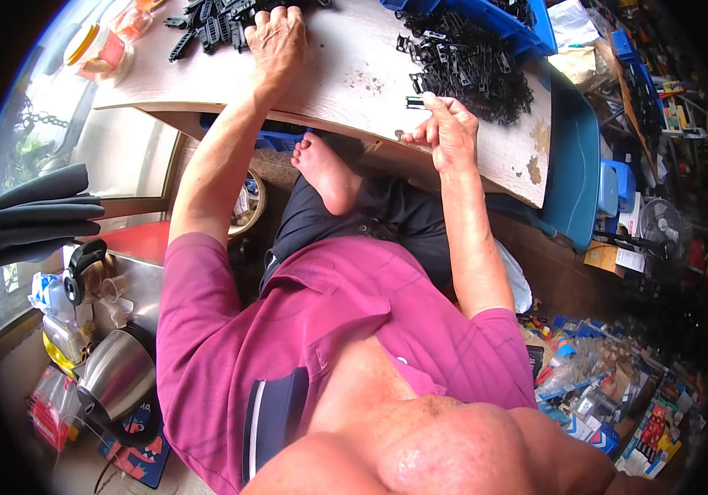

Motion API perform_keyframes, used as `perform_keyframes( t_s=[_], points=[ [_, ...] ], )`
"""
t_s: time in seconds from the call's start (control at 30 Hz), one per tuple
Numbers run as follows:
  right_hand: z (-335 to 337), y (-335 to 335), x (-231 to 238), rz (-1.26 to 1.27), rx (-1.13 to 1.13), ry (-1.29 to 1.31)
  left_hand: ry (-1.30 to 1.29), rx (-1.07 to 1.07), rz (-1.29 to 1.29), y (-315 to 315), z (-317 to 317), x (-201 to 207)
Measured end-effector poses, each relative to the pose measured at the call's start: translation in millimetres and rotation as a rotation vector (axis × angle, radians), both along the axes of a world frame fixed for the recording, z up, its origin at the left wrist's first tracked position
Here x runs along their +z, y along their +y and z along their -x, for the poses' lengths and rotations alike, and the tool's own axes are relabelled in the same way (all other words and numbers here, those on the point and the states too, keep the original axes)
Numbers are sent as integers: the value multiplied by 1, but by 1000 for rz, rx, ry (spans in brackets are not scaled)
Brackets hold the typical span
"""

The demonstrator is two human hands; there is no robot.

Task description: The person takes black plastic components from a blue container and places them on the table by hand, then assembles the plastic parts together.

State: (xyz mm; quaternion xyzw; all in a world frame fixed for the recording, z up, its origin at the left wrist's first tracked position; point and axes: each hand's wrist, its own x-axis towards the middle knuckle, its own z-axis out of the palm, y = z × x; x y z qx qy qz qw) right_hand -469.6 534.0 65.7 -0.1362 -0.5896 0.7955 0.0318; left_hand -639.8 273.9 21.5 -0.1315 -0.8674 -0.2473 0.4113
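On the left of the table, my left hand (276, 41) is at the edge of a pile of black slotted plastic parts (212, 26). Its fingers curl downward, and whatever they may hold is hidden. Nearer the table's right side, my right hand (450, 134) pinches a small black plastic frame-like piece (415, 103) between thumb and fingers, just over the table edge. Beyond that hand spreads a larger heap of black plastic frame-like pieces (478, 78). A blue plastic crate (542, 31) with more black pieces stands behind this heap.
The pale wooden table (346, 62) has worn patches. A clear jar with a yellow lid (94, 51) stands at its left end. A teal chair (577, 157) is at the right. Below the table are a bare foot (328, 175) and a round bin (248, 202). A metal kettle (119, 375) sits lower left.
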Motion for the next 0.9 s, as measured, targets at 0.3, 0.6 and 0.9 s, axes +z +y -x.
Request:
perform_keyframes(
  t_s=[0.3, 0.6, 0.9],
  points=[
    [1, 1, 1, -5, -20, -22, -97, -87, 413, 6, -16, 10],
    [-2, 1, 5, 14, -45, -4, 69, -111, 255, 11, -33, 20],
    [1, -7, 24, 70, -60, 195, -664, -767, -1024, 88, -124, 15]
  ],
)
